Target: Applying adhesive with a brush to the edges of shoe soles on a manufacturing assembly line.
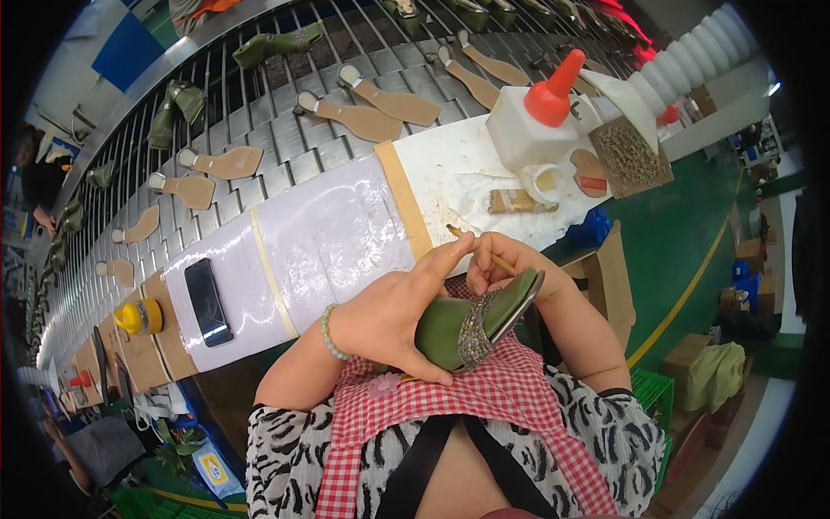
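Note:
My left hand is wrapped round a green shoe in front of my chest, thumb along its near side. A band of glittering grey stones crosses the shoe, and its sole edge faces right. Behind the shoe, my right hand pinches a thin yellowish stick, which looks like a brush with a dark tip pointing up and left. Part of the right fingers is hidden by the shoe. Beyond my hands a white cloth carries a small open pot and a tan block.
A white bottle with a red nozzle stands behind the pot, near a rough brown sponge block. A phone lies on the left worktop. Tan soles and green shoes rest on the metal conveyor.

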